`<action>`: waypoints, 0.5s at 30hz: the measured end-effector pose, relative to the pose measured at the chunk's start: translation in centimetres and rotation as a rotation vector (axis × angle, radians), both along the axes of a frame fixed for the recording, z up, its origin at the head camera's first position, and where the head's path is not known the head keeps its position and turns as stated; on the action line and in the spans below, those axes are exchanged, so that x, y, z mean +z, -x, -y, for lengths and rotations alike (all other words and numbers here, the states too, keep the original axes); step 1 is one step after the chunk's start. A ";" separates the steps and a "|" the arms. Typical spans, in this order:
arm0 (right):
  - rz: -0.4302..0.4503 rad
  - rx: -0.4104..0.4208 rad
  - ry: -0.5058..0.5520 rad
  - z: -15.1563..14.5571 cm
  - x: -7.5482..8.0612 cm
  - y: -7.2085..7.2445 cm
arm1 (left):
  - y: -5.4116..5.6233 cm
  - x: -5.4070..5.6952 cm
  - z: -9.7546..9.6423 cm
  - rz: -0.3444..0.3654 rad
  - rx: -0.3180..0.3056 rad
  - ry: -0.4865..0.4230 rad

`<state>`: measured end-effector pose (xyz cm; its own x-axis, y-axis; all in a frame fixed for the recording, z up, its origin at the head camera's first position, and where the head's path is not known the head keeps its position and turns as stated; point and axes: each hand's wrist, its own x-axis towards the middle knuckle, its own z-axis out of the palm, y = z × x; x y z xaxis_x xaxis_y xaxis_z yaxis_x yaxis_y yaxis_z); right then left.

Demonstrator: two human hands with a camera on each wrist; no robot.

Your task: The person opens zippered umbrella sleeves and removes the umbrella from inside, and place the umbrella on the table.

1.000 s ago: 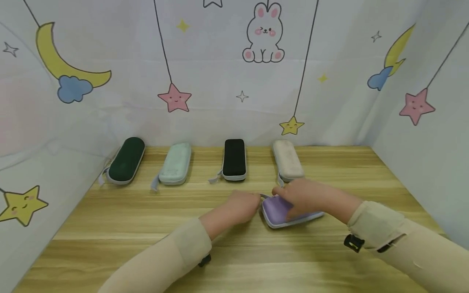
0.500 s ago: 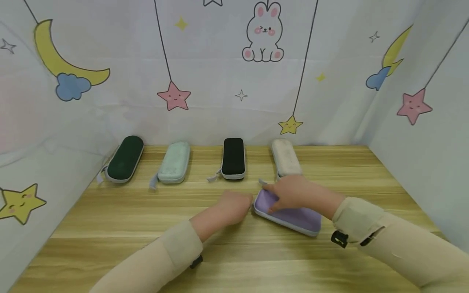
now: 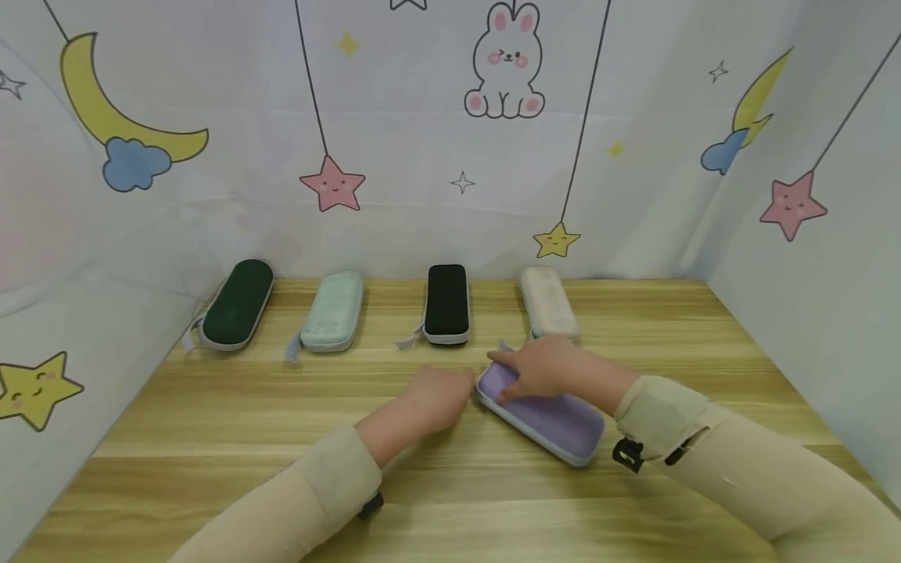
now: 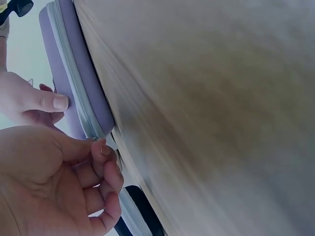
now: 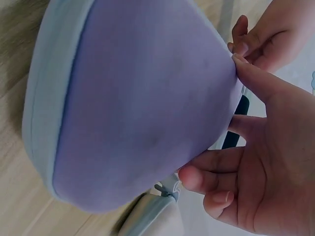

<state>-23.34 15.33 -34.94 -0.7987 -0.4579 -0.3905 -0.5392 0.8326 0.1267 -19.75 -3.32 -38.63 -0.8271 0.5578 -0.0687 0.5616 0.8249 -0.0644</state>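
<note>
A purple hard-shell zippered case [image 3: 556, 426] lies aslant on the table, lid closed, with a pale zipper band [image 4: 74, 69] along its side. Across its far left end, my right hand [image 3: 549, 367] grips it, thumb on one edge and fingers on the other. Beside that same end, my left hand [image 3: 438, 397] has thumb and index finger pinched together at the zipper; the fingertips mostly hide the zipper pull. A grey strap [image 3: 504, 345] shows just beyond the right hand.
Along the back stand a dark green case [image 3: 239, 303], a mint case [image 3: 334, 310], a black case [image 3: 446, 301] and a beige case [image 3: 549, 301]. The beige one is close behind my right hand. A printed white cloth [image 3: 408, 117] borders the wooden table [image 3: 450, 524].
The purple case has turned, its right end swinging nearer and its left end shifting left. Both hands have moved left with it, still at its left end.
</note>
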 end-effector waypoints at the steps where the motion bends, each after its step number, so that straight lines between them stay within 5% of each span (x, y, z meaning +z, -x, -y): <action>1: 0.012 -0.007 0.012 0.1 -0.1 0.1 | 0.0 0.0 0.0 -0.002 0.002 -0.004; 6: 0.076 -0.052 0.048 0.5 -0.5 0.6 | 0.1 0.0 0.3 0.011 0.013 -0.014; 15: 0.130 -0.165 0.143 1.2 -0.6 1.2 | 0.0 0.6 -0.1 0.029 -0.093 0.087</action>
<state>-24.52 14.13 -35.50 -0.8146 -0.3831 -0.4355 -0.3982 0.9153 -0.0604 -19.80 -3.26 -37.98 -0.7690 0.6230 -0.1430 0.6381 0.7612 -0.1157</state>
